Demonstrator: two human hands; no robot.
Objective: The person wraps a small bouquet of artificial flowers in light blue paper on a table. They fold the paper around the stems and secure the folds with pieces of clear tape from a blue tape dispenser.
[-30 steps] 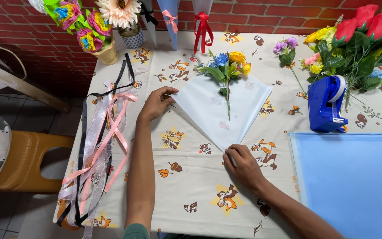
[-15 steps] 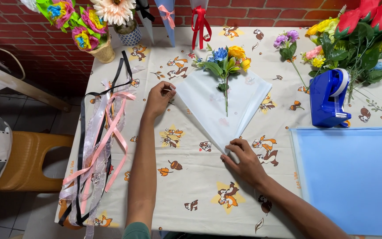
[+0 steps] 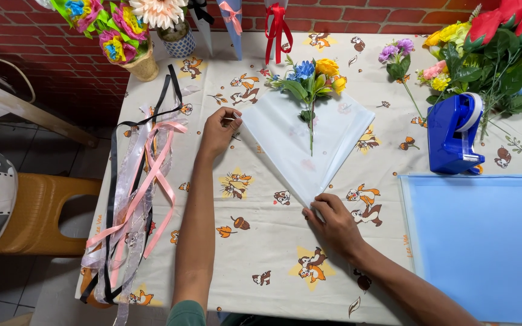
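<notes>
Toward the surface's far edge: pale translucent wrapping sheet (image 3: pixel 300 142) laid diamond-wise, small mixed flower sprig (image 3: pixel 311 75) on it, unwrapped; left hand (image 3: pixel 219 130) pinching its left corner, right hand (image 3: pixel 333 220) pinning its near tip.

- We count two bare hands on the table: the left hand (image 3: pixel 219 130) and the right hand (image 3: pixel 332 222).
- One translucent white wrapping sheet (image 3: pixel 327 142), with one small bunch of blue and yellow artificial flowers (image 3: pixel 310 75) on it.
- One blue plastic tape dispenser (image 3: pixel 452 134).
- One stack of light blue paper sheets (image 3: pixel 484 241).
- One bundle of pink, black and clear ribbons (image 3: pixel 134 199); the strands are too tangled to count.
- One yellow plastic stool (image 3: pixel 37 211).
</notes>
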